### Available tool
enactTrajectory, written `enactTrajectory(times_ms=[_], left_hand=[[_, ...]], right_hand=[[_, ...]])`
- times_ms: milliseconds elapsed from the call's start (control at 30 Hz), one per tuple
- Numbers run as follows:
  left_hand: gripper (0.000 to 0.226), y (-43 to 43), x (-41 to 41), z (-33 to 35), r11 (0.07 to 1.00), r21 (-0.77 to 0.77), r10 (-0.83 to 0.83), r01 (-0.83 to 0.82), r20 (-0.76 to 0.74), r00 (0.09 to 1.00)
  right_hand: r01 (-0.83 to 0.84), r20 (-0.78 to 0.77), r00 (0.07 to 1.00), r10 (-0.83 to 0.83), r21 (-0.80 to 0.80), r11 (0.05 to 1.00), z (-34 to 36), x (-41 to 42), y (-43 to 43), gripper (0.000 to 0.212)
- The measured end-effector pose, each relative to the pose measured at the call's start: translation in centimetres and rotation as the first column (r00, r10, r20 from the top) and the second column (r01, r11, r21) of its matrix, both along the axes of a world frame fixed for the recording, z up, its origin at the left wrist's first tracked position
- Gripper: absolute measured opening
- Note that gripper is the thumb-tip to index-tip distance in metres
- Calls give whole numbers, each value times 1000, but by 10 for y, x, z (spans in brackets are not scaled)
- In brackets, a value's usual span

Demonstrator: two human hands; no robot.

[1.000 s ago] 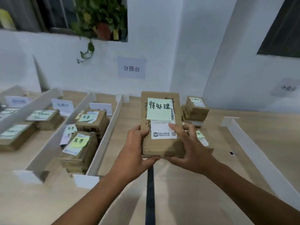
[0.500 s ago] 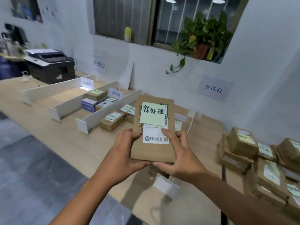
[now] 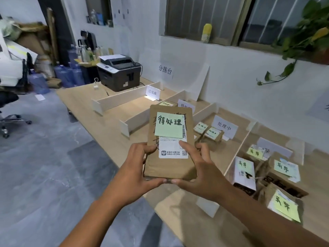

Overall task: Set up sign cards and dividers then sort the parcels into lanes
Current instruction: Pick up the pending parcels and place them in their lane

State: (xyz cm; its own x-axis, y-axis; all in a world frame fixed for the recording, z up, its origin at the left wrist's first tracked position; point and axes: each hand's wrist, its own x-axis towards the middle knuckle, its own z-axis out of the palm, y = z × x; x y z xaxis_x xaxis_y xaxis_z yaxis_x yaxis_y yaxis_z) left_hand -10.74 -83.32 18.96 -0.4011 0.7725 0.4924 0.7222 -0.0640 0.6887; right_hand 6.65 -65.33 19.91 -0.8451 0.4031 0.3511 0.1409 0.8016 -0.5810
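dividers (image 3: 121, 98) and sign cards (image 3: 225, 128) are set up | several parcels (image 3: 213, 133) are laned | held parcel (image 3: 170, 145) is gripped at its lower end, fingers of left hand (image 3: 135, 172) and right hand (image 3: 201, 173) curled round it | not yet placed

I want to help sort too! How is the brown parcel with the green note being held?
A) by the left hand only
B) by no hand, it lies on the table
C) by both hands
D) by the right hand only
C: the left hand and the right hand both grip the parcel at its lower end.
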Motion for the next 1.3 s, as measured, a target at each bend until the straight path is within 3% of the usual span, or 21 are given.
enactTrajectory(times_ms=[100, 433, 800, 1067, 1167, 1300], left_hand=[[80, 21, -52, -12, 999, -35, 14, -14, 22, 1000], [84, 141, -232, -33, 982, -176, -45, 62, 95, 994], [80, 245, -382, -90, 915, -281, -231, 288, 217, 948], [85, 297, -505, -139, 730, -428, -461, 532, 267, 846], [85, 312, -527, -155, 646, -518, -491, 561, 282, 825], [76, 321, -536, -180, 605, -569, -505, 558, 267, 821]], right_hand=[[-54, -28, 998, 53, -22, 998, -17, -57, 25, 100], [39, 40, 999, -36, -86, 995, -62, -223, 136, 105], [298, 191, 946, -262, -193, 935, -116, -339, 189, 101], [584, 354, 799, -486, -263, 768, -160, -439, 172, 103], [627, 399, 766, -505, -285, 726, -171, -463, 169, 101], [675, 473, 720, -508, -305, 672, -195, -480, 168, 103]])
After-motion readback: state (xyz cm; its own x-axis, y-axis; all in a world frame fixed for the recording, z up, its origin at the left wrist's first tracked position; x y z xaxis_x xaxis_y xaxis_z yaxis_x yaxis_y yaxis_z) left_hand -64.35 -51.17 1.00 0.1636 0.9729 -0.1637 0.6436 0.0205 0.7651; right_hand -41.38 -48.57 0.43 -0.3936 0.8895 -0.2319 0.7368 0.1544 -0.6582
